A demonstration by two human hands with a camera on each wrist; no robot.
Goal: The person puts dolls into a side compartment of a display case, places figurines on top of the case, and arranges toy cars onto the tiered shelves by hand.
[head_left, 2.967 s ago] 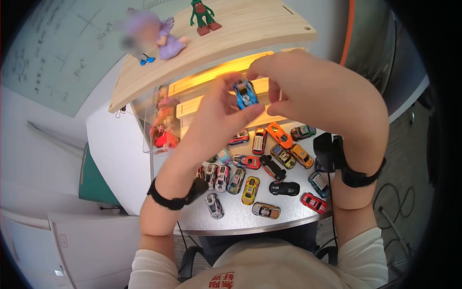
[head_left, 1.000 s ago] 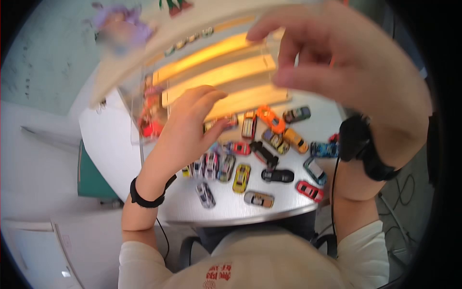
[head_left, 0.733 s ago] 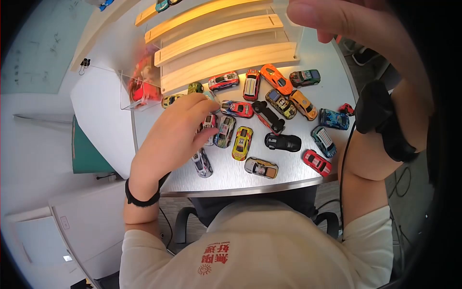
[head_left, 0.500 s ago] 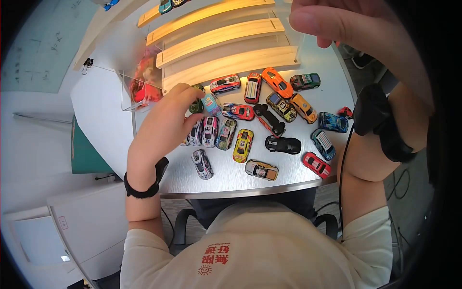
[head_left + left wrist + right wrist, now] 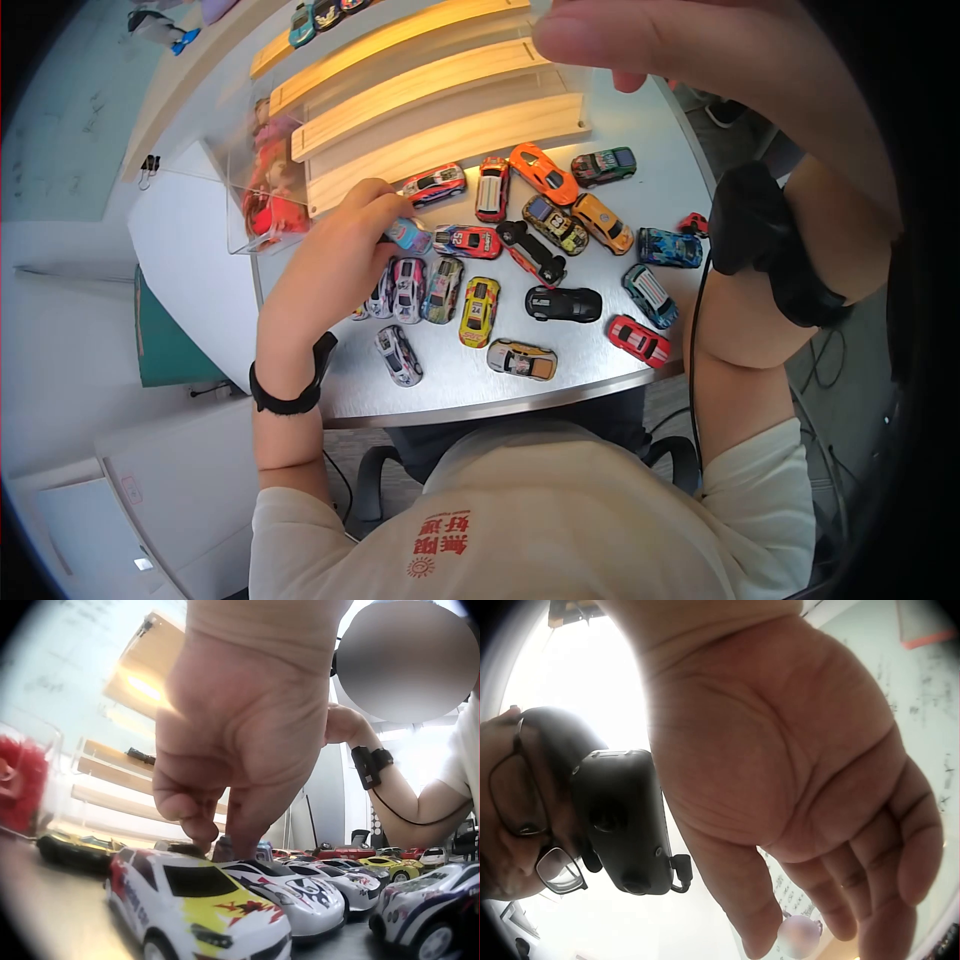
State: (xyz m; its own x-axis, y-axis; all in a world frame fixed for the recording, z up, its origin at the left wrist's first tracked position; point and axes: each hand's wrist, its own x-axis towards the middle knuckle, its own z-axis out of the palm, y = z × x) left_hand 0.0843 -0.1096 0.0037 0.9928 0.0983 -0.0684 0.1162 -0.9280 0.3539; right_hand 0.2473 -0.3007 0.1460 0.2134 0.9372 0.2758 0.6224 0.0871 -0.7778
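Observation:
My left hand (image 5: 335,250) reaches down into the toy cars at the left of the table. Its fingertips are at a light-blue and pink toy car (image 5: 410,236), partly covered by the fingers; I cannot tell if they pinch it. In the left wrist view the fingers (image 5: 199,829) and thumb point down behind a white, yellow and red toy car (image 5: 199,896) and a white patterned one (image 5: 296,896). My right hand (image 5: 690,45) is raised beside the shelf at upper right, and its palm (image 5: 772,750) shows nothing held, fingers loosely bent.
A stepped wooden shelf (image 5: 450,140) stands behind the cars, with several cars (image 5: 327,14) on its upper tier. A clear box (image 5: 270,215) of red figures is at its left. More cars, such as a black one (image 5: 563,304) and a yellow one (image 5: 480,310), spread to the right.
The blue car held by the left hand 3 s ago is gone from the hands. The left hand has dropped among the cars and its fingers have drawn in; the right has risen and stays up.

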